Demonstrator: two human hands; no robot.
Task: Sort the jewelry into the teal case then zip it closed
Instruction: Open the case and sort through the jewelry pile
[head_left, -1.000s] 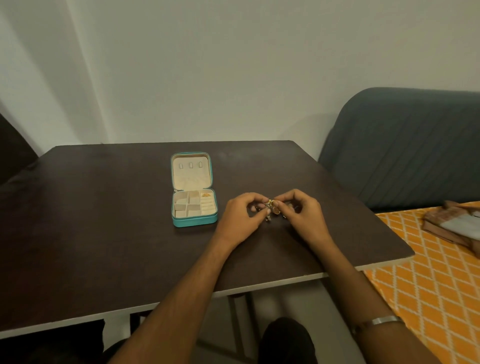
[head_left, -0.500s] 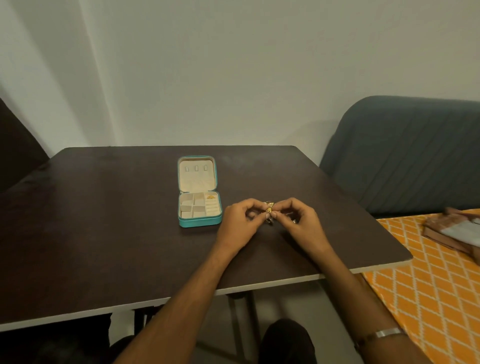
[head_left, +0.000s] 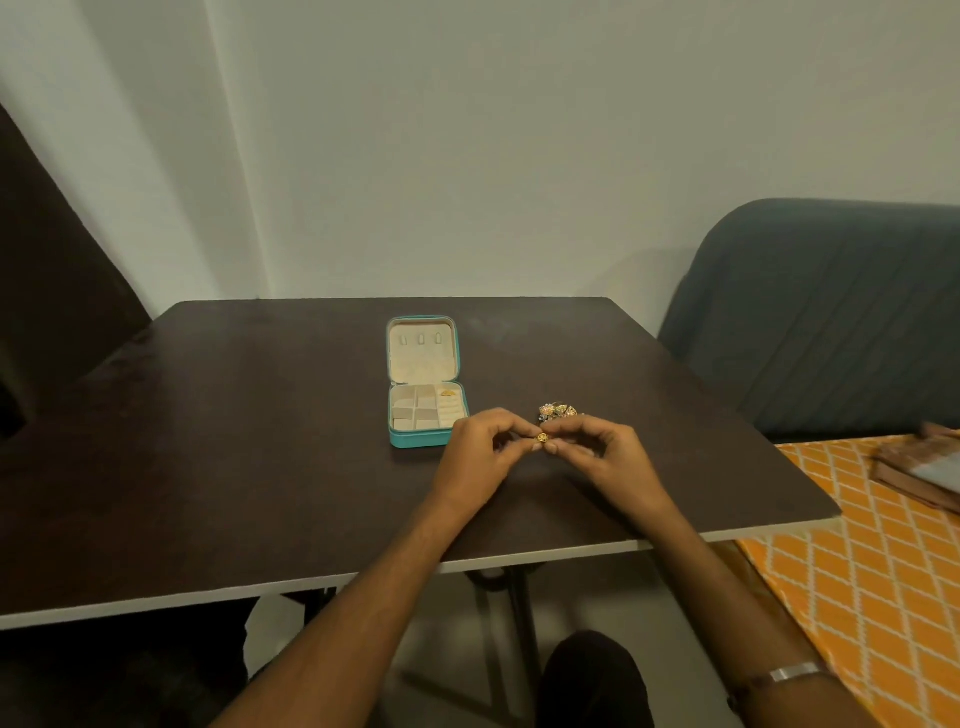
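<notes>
Sorting is under way: the left hand (head_left: 480, 457) and right hand (head_left: 605, 457) meet above the desk (head_left: 234, 441), fingertips of both pinching one small gold piece (head_left: 542, 438). The teal case (head_left: 425, 384) lies open just left of the hands, one gold item already in its upper right compartment (too small to identify). A loose jewelry pile (head_left: 558, 411) waits just beyond the hands. Next, probably, the piece goes into a free compartment, which calls for a careful release. No readable writing or brand shows anywhere.

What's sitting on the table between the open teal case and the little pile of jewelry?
Nothing in the head view: only bare dark table separates the teal case from the jewelry pile; both hands work nearer the person.
</notes>
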